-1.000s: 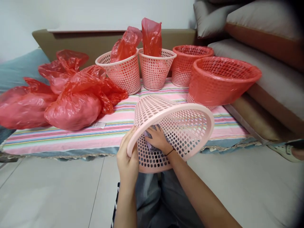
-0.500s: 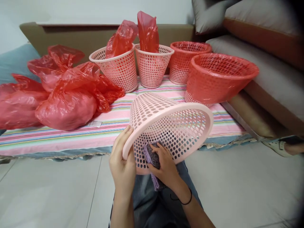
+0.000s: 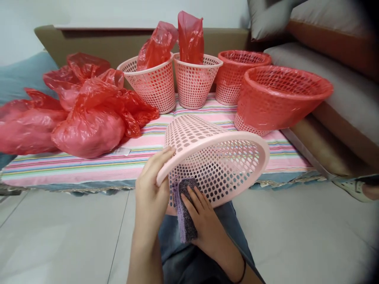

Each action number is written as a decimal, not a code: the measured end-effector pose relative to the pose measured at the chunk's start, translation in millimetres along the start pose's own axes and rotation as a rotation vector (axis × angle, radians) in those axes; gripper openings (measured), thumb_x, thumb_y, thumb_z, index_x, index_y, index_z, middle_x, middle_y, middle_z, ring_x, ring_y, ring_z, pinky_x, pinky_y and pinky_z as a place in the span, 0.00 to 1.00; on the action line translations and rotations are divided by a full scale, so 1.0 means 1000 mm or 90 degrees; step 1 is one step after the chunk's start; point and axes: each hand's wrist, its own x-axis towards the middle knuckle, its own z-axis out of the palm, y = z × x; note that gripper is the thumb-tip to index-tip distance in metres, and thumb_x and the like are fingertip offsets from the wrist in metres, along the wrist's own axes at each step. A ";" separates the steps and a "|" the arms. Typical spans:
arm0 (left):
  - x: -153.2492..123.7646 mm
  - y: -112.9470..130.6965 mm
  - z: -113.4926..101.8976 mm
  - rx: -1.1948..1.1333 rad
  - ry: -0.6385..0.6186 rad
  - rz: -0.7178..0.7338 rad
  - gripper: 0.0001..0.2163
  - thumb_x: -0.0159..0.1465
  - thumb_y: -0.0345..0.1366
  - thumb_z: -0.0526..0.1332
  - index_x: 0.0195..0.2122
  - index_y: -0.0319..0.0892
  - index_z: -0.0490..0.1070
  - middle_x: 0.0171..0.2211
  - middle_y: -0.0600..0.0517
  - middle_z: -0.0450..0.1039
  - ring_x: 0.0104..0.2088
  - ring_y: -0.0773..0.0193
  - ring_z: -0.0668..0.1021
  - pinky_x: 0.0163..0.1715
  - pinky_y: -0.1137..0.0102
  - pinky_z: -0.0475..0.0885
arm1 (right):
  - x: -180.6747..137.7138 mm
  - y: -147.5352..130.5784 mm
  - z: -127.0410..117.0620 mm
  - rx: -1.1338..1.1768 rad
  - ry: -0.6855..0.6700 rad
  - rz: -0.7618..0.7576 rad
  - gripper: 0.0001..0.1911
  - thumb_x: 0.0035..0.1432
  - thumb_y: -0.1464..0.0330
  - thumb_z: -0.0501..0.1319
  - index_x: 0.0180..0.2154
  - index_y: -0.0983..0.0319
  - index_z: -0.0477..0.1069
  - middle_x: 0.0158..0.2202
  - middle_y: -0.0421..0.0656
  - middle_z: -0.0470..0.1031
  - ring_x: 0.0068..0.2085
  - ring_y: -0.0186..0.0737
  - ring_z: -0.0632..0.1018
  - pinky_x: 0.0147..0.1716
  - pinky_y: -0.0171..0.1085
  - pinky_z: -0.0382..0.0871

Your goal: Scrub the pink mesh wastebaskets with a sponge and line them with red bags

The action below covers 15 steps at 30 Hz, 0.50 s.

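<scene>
A pink perforated plastic basket [image 3: 195, 138] lies tilted on its side above my lap, its mouth facing me. My left hand [image 3: 154, 185] grips its rim on the left, thumb inside and fingers outside. Inside the mouth, my right hand [image 3: 204, 217] presses a folded cleaning cloth [image 3: 186, 232], dark grey with a purple edge, against the lower wall. The right fingers lie over the cloth, and part of it hangs below the rim.
Two pink baskets [image 3: 194, 85] with red plastic bags [image 3: 191, 39] inside and two red-lined baskets [image 3: 266, 102] stand on the striped bench cover [image 3: 142, 157]. Several filled red bags [image 3: 89, 130] lie left. Cushions [image 3: 343, 86] are stacked right; a person's shoe [image 3: 352, 191] shows below.
My right hand has slid the cloth a little left along the basket's inner wall, its fingers now flatter over it. The left hand still holds the rim. The view has shifted slightly.
</scene>
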 end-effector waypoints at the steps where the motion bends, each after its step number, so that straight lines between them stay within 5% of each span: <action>1: 0.001 0.000 0.001 0.003 -0.003 0.004 0.21 0.62 0.25 0.55 0.53 0.47 0.75 0.55 0.52 0.76 0.56 0.58 0.76 0.59 0.62 0.69 | 0.001 0.000 0.002 0.002 0.024 -0.001 0.52 0.47 0.71 0.70 0.69 0.61 0.50 0.71 0.56 0.52 0.71 0.61 0.51 0.66 0.63 0.54; 8: 0.001 -0.002 0.001 -0.005 0.018 -0.025 0.22 0.61 0.23 0.54 0.53 0.45 0.74 0.54 0.52 0.76 0.55 0.60 0.76 0.59 0.64 0.69 | -0.011 -0.001 0.002 0.099 0.258 -0.002 0.43 0.54 0.75 0.60 0.68 0.58 0.48 0.64 0.53 0.64 0.67 0.53 0.64 0.62 0.58 0.64; 15: -0.001 -0.002 0.003 -0.010 0.009 -0.018 0.22 0.60 0.23 0.54 0.52 0.46 0.75 0.53 0.52 0.76 0.55 0.59 0.76 0.58 0.62 0.70 | -0.008 -0.003 0.018 0.023 0.125 0.038 0.51 0.44 0.78 0.64 0.69 0.61 0.49 0.68 0.54 0.58 0.68 0.58 0.62 0.62 0.61 0.64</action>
